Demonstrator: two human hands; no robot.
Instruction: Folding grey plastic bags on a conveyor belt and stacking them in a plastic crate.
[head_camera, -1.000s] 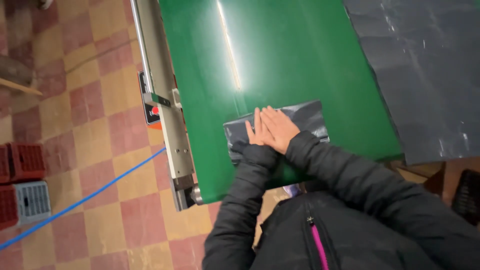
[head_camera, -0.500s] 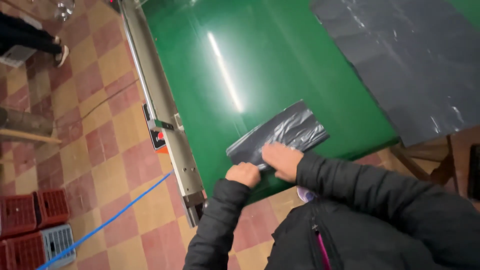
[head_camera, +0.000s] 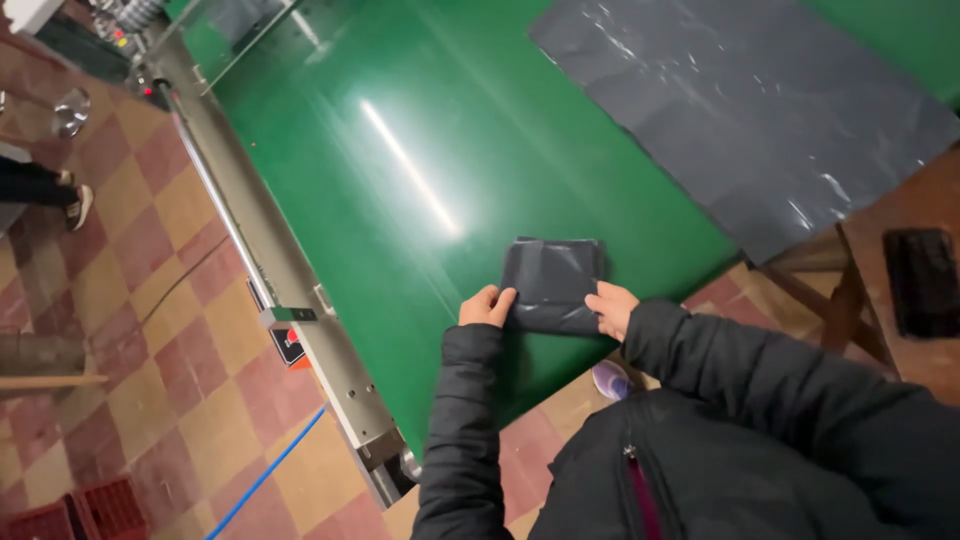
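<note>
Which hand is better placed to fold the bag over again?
Probably the right hand: it grips the folded dark plastic bag's near corner, while the left hand pins the opposite edge.

The big flat grey plastic sheet (head_camera: 740, 110) runs off the top edge, so no telling how long it is. Same for the glossy green desk (head_camera: 420, 150), cut off at the top and right. The near edge of the small folded dark grey plastic bag (head_camera: 553, 282) sits under the left hand (head_camera: 487, 305) and right hand (head_camera: 612, 306). Someone's dark-clad leg and shoe (head_camera: 45, 190) pokes in at the left, rest out of frame.
</note>
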